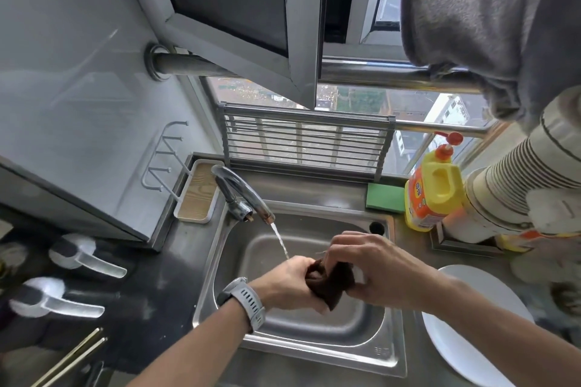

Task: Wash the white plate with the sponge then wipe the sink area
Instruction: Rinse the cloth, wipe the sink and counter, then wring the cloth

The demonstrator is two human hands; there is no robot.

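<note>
Fingers: both hands curl round dark cloth (327, 284), left hand (287, 286) and right hand (374, 267) over sink (393, 352).
Tap (242, 195): water running.
Plate (471, 324): on counter, right of sink rim.
Sponge (385, 198): behind sink, touching soap bottle (435, 188).

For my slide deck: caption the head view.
Both hands, left hand and right hand, wring a brown cloth under the running faucet.

counter (151, 298) | white plate (465, 333) R of sink (298, 345) | sponge (385, 198) + soap btl (432, 195) (back edge)
</note>
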